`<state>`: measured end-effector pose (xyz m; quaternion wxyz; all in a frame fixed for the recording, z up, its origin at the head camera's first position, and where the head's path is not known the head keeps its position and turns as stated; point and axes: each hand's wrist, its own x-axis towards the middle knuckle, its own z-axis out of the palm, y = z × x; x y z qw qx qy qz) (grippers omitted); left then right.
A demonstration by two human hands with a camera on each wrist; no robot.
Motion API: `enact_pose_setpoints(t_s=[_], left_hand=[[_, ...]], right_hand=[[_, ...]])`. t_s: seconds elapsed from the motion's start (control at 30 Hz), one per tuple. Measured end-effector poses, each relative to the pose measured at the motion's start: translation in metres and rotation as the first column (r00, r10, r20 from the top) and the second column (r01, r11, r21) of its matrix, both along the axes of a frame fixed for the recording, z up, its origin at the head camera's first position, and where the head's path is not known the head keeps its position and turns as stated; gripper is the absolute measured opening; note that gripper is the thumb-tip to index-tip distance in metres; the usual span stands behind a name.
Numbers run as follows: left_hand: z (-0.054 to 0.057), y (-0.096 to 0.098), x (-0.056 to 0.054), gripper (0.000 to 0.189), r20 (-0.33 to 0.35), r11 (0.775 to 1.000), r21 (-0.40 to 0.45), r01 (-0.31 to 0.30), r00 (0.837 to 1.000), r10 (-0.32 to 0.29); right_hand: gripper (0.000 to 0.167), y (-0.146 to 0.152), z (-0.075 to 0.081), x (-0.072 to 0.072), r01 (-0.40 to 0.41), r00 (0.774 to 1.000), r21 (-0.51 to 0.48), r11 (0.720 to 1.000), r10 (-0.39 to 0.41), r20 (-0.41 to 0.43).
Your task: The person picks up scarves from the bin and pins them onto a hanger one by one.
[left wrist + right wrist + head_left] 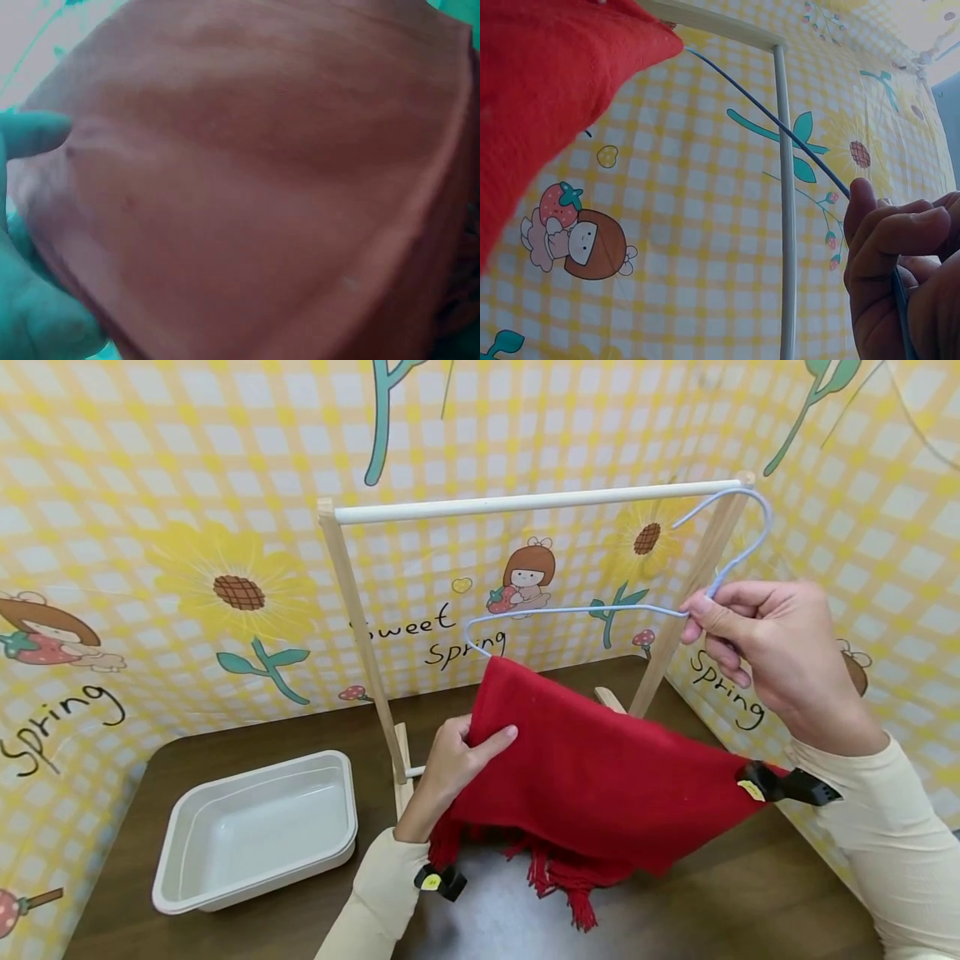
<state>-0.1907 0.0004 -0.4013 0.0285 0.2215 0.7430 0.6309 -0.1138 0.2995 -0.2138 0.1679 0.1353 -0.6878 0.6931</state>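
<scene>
My right hand (pixel 780 652) pinches a light blue wire hanger (pixel 577 610) at the base of its hook, which points up near the rack's right end. Over the hanger's lower part hangs a red fringed scarf (pixel 592 768), folded, its tassels dangling below. My left hand (pixel 461 760) grips the scarf's left edge, thumb on the front face and fingers behind it, partly hidden. The left wrist view is filled by the scarf (pixel 247 180), with the thumb and fingers at its left. In the right wrist view the hanger's wire (pixel 765 112) runs from the scarf into the right hand (pixel 900 270).
Behind the scarf stands a wooden rack with a white top bar (pixel 525 503). An off-white plastic basin (pixel 168 860) sits on the brown table (pixel 120 827) at the left. Checked, printed walls (pixel 187 443) close in the back and sides.
</scene>
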Motion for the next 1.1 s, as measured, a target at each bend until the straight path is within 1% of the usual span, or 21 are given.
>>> enact_pose_setpoints(t_s=[0.17,0.23,0.27,0.3,0.43,0.5,0.63,0.73,0.8,0.87,1.0,1.1], left_hand=[[-0.024,-0.007,0.001,0.026,0.08,0.995,-0.08,0.066,0.995,-0.06],[-0.028,-0.007,0.002,0.027,0.083,0.993,-0.092,0.068,0.995,-0.061],[-0.027,-0.006,0.002,0.026,0.081,0.994,-0.085,0.064,0.995,-0.057],[-0.025,-0.005,0.002,0.026,0.074,0.995,-0.075,0.059,0.996,-0.054],[-0.007,0.002,0.0,0.026,0.026,0.998,-0.049,0.042,0.999,-0.04],[0.0,0.006,0.001,0.024,0.015,0.999,-0.025,0.03,0.999,-0.03],[0.01,0.009,0.005,0.018,0.02,0.997,0.075,0.018,1.0,-0.02],[0.018,0.011,0.007,0.014,0.0,0.987,0.158,0.043,0.999,-0.043],[0.023,0.013,0.008,0.013,-0.02,0.978,0.196,0.064,0.998,-0.061],[0.028,0.015,0.007,0.013,-0.044,0.974,0.213,0.075,0.997,-0.068],[0.036,0.015,0.005,0.011,-0.089,0.972,0.221,0.084,0.994,-0.066],[0.039,0.014,0.003,0.012,-0.106,0.971,0.218,0.095,0.992,-0.073]], right_hand=[[0.021,0.0,-0.002,-0.001,-0.017,1.0,-0.035,0.999,0.017,-0.006],[0.021,0.0,-0.003,-0.001,-0.027,1.0,-0.032,0.999,0.027,-0.008],[0.021,0.0,-0.004,-0.002,-0.028,1.0,-0.026,0.999,0.028,-0.005],[0.021,0.0,-0.004,-0.002,-0.025,1.0,-0.015,1.0,0.025,0.0],[0.025,0.0,-0.006,-0.002,0.011,0.999,0.045,0.999,-0.012,0.031],[0.027,-0.001,-0.007,-0.002,0.017,0.999,0.057,0.998,-0.019,0.032],[0.026,-0.003,-0.011,-0.005,0.0,1.0,0.047,0.999,0.0,0.004],[0.025,-0.004,-0.013,-0.006,-0.006,1.0,0.049,0.999,0.006,-0.003],[0.024,-0.005,-0.015,-0.008,0.003,1.0,0.069,0.998,-0.004,0.013],[0.023,-0.007,-0.017,-0.009,0.009,0.999,0.091,0.996,-0.013,0.043],[0.023,-0.009,-0.021,-0.012,0.029,0.995,0.167,0.986,-0.045,0.093],[0.022,-0.01,-0.025,-0.013,0.036,0.994,0.203,0.979,-0.056,0.092]])
